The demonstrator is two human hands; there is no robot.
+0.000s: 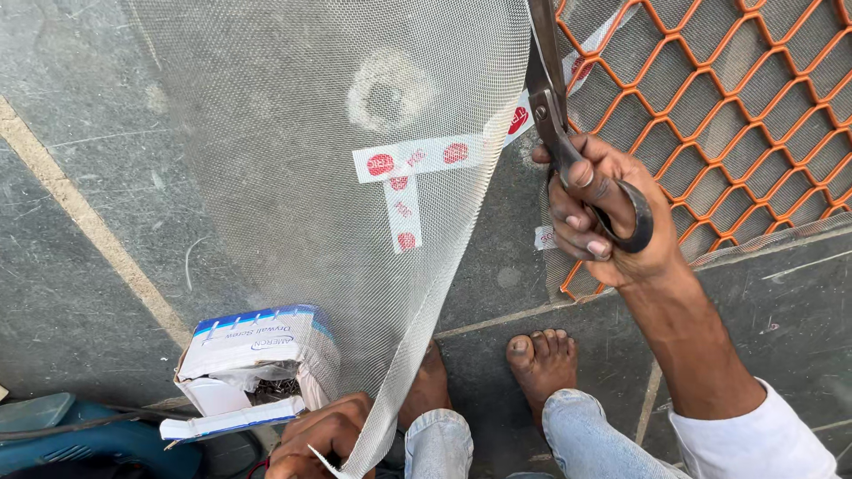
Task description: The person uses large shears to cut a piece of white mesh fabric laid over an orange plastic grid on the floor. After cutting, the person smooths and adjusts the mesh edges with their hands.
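The right hand [596,213] is closed through the handles of a pair of dark metal scissors [557,115]. The blades point toward 12 o'clock and meet the edge of a sheet of fine grey mesh [293,115]. The mesh hangs from the top of the view and narrows toward 6 o'clock, where the left hand [321,436] pinches its lower corner between closed fingers. White tape strips with red round marks [417,160] are stuck to the mesh near its centre.

At 2 o'clock from the right hand stands an orange diamond-pattern metal grille [737,115], just behind the scissors. At 9 o'clock from the left hand, an opened white and blue cardboard box [253,355] sits on the stone floor [80,133]; small dark metal pieces show inside it. A blue power tool [80,439] lies at the lower left corner. Two bare feet [540,359] rest on the floor between the hands.
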